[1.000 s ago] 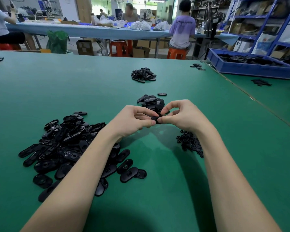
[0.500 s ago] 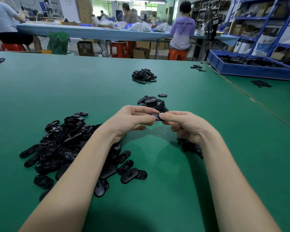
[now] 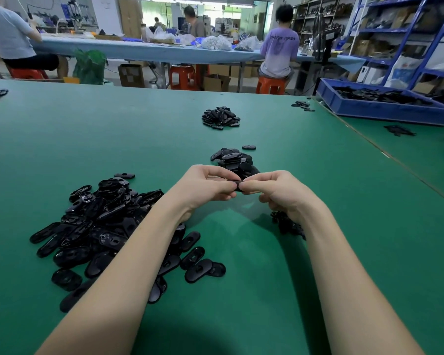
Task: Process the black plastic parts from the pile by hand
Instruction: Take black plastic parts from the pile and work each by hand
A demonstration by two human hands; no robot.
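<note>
My left hand and my right hand meet above the green table, both pinching one small black plastic part between thumbs and fingertips. Most of that part is hidden by the fingers. A big pile of black oval parts spreads out to the left, partly under my left forearm. A smaller heap of parts lies just beyond my hands. Small black scraps sit under my right wrist.
Another heap of parts lies farther back in the middle. A blue bin filled with black parts stands at the back right. A few loose parts lie near it. People sit at a long blue table behind.
My right hand has turned down and its fingers have curled under. Both hands still pinch the same part between them; the view shifted slightly.
</note>
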